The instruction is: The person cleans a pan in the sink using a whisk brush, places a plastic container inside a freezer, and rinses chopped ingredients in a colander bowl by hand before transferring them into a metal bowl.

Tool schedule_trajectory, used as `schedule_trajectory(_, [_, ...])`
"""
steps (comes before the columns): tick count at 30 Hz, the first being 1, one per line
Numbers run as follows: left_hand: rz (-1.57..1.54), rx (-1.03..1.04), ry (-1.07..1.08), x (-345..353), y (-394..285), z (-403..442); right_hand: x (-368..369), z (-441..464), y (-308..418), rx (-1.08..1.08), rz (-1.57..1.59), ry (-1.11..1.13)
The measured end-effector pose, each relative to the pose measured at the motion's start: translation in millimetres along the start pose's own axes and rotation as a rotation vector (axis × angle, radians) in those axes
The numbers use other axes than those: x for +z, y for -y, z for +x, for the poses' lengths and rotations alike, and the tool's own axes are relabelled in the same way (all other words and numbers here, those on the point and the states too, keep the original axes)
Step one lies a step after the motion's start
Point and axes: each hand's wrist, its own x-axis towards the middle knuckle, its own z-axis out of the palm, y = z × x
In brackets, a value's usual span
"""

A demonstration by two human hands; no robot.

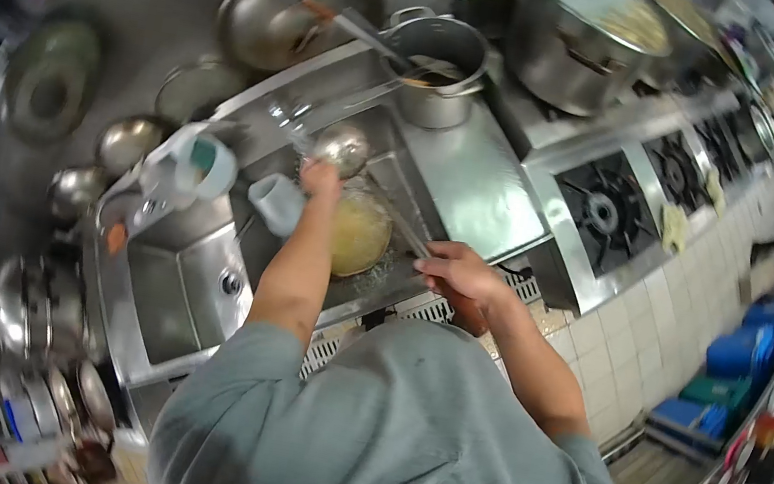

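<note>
Ladle (343, 147), probably, judging by a blurred round metal head and a long thin handle, held slantwise over 1 of 2 basins of a steel sink (413, 183). Left hand (321, 178) touching the near side of the head; fingers smeared and partly hidden, impossible to tell whether spread or gripping. Right hand (463, 274) pinching the near end of the handle between thumb and fingers, lower fingers lost in shadow. Below, in the basin, a round vessel (361, 238) with something yellowish inside, one edge covered by the left forearm, contents hard to make out. Just beside that forearm, a tilted whitish jug (276, 203). Beyond, on a steel table (489, 203), a metal pot (437, 106); farther off, a larger pot (577, 64), cut off at the top.
</note>
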Motion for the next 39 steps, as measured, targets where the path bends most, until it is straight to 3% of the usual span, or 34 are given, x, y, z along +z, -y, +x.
schedule_trajectory(4, [0.158, 0.001, -0.083, 18, -54, -38, -8, -9, -2, -0.018, -0.069, 0.126])
schedule_trajectory(5, [0.156, 0.005, -0.094, 17, -53, -32, -12, -4, -9, -0.047, -0.115, 0.121])
schedule_trajectory(7, [0.432, 0.201, -0.06, 13, -51, -28, -9, -3, -13, -0.073, -0.123, 0.116])
schedule_trajectory(10, [0.711, 0.155, -0.006, 11, -57, -34, -10, -2, -12, -0.062, -0.013, 0.108])
schedule_trajectory(11, [0.653, 0.351, -0.031, 7, -37, -28, -9, -4, -6, -0.06, -0.015, 0.111])
schedule_trajectory(12, [0.653, 0.35, -0.032, -1, -22, -17, -8, -9, 2, -0.031, -0.048, 0.092])
schedule_trajectory(14, [0.303, 0.038, 0.342, 1, -45, -39, -7, -10, 7, 0.003, -0.081, 0.071])
schedule_trajectory(15, [0.303, 0.034, 0.341, 1, -47, -43, -6, -10, 6, 0.008, -0.003, 0.058])
schedule_trajectory(17, [0.103, -0.249, 0.337, -1, -43, -41, -8, -8, 4, 0.013, 0.052, 0.06])
schedule_trajectory(18, [0.102, -0.249, 0.333, -1, -40, -42, -5, -5, 4, 0.016, 0.05, 0.063])
schedule_trajectory(20, [-0.22, -0.602, 0.193, 3, -30, -49, 1, -1, 0, 0.005, 0.095, 0.032])
schedule_trajectory(27, [-0.245, -0.644, 0.306, -23, -52, -59, -9, 22, -14, -0.029, -0.128, 0.121])
schedule_trajectory(29, [0.043, -0.574, 0.354, -28, -51, -51, -9, 24, -19, -0.053, -0.242, 0.132])
schedule_trajectory(30, [0.041, -0.573, 0.349, -28, -49, -48, -8, 25, -20, -0.05, -0.244, 0.136])
schedule_trajectory(32, [0.402, -0.39, 0.287, -23, -46, -46, -5, 27, -20, -0.043, -0.272, 0.134])
schedule_trajectory(35, [0.564, -0.344, 0.231, -21, -36, -36, -11, 28, -19, 0.005, -0.344, 0.108])
schedule_trajectory(37, [1.362, 0.023, 0.365, -47, -7, 7, -10, 15, -11, -0.013, -0.495, 0.073])
schedule_trajectory(38, [1.996, 0.784, 0.382, -73, 25, 43, -13, 6, -5, -0.027, -0.643, 0.023])
schedule_trajectory(39, [1.777, 0.474, 0.222, -66, 28, 62, -25, 5, -10, -0.124, -0.82, 0.048])
